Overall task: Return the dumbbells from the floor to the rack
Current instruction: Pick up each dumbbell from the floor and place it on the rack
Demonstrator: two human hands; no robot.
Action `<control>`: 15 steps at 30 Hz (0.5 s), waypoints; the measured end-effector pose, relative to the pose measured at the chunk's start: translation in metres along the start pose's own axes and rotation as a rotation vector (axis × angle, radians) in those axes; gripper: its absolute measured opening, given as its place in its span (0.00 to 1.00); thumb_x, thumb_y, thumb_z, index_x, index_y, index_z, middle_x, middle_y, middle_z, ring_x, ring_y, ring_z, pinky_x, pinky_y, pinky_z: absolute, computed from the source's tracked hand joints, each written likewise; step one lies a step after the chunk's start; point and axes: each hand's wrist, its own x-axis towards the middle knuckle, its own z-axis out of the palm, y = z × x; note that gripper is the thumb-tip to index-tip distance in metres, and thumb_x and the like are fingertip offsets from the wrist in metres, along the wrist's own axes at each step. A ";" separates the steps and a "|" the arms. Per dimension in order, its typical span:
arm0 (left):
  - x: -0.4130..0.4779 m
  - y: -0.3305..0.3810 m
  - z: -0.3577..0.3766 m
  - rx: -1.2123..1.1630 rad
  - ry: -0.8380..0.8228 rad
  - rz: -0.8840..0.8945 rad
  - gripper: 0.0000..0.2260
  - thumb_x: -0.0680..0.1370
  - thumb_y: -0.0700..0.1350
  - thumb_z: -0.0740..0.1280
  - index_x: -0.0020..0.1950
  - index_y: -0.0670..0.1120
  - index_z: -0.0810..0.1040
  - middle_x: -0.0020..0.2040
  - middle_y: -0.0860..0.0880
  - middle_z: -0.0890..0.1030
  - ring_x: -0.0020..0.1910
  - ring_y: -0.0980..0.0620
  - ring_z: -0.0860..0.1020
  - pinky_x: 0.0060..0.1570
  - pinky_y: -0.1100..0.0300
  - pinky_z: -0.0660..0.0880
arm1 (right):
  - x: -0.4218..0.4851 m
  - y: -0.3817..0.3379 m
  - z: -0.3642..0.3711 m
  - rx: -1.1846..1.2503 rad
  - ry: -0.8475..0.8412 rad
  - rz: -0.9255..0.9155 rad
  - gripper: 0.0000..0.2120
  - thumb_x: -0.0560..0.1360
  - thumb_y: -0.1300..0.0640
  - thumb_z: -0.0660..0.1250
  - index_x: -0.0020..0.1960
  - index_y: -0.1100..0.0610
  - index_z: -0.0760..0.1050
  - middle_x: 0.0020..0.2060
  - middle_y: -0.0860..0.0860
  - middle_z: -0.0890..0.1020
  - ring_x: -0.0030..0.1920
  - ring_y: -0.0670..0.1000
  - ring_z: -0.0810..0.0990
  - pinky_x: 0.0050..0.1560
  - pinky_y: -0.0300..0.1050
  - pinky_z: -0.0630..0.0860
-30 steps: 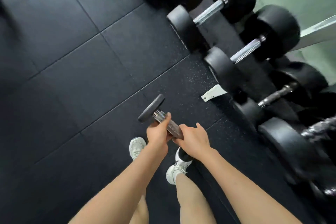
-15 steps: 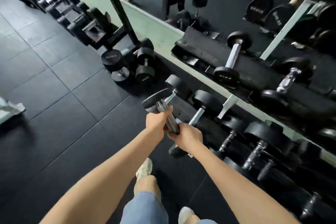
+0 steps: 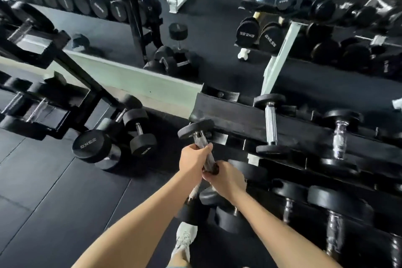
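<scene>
I had both hands wrapped around the chrome handle of one dumbbell (image 3: 196, 131); the left hand (image 3: 194, 160) gripped higher up the handle, fingers curled shut over it, and the right hand (image 3: 226, 179) clamped the lower part just beneath, the two hands nearly touching; the dumbbell was off the floor, tilted, its far black head up near the front edge of the rack (image 3: 239, 113) and its near head hidden behind my right hand, so I could not see that end clearly; the upper head sat just beside the left end of the rack's padded upper tier, though whether it touched I could not tell; on that tier a small racked dumbbell (image 3: 270, 123) lay across the cradle to the right, and another chrome-handled one (image 3: 339, 135) further right; below my arms the lower tier held larger black dumbbells; to my left, well apart from the hands, a cluster of floor dumbbells (image 3: 113, 143) rested on the black rubber floor (image 3: 54, 202), one head marked 35KG; beyond them stood a second black rack frame (image 3: 71, 72); my white shoe (image 3: 185, 238) showed between my forearms; the mirror (image 3: 217, 28) above the rack reflected more weights and a white bench.
</scene>
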 end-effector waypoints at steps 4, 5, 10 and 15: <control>0.038 0.041 0.011 0.208 -0.096 0.091 0.07 0.71 0.48 0.72 0.35 0.49 0.79 0.35 0.51 0.82 0.42 0.48 0.83 0.51 0.49 0.80 | 0.039 -0.023 -0.010 0.116 0.091 0.105 0.16 0.74 0.42 0.65 0.50 0.56 0.77 0.42 0.48 0.82 0.46 0.52 0.82 0.37 0.42 0.67; 0.047 0.049 0.016 0.248 -0.114 0.105 0.07 0.71 0.48 0.72 0.35 0.49 0.79 0.36 0.51 0.82 0.43 0.48 0.84 0.52 0.49 0.80 | 0.049 -0.026 -0.010 0.138 0.121 0.138 0.16 0.74 0.42 0.66 0.49 0.55 0.78 0.42 0.48 0.83 0.46 0.51 0.82 0.38 0.42 0.68; 0.091 0.086 0.048 0.448 -0.169 0.167 0.07 0.71 0.50 0.71 0.40 0.46 0.80 0.41 0.46 0.85 0.44 0.46 0.84 0.50 0.51 0.80 | 0.105 -0.032 -0.016 0.272 0.200 0.276 0.19 0.73 0.42 0.66 0.52 0.56 0.79 0.46 0.51 0.85 0.50 0.55 0.82 0.45 0.44 0.73; 0.128 0.115 0.075 0.659 -0.196 0.218 0.08 0.73 0.50 0.71 0.48 0.48 0.81 0.43 0.49 0.83 0.45 0.48 0.82 0.50 0.52 0.80 | 0.156 -0.036 -0.021 0.401 0.224 0.363 0.18 0.74 0.43 0.65 0.53 0.56 0.79 0.48 0.52 0.85 0.50 0.56 0.82 0.46 0.45 0.74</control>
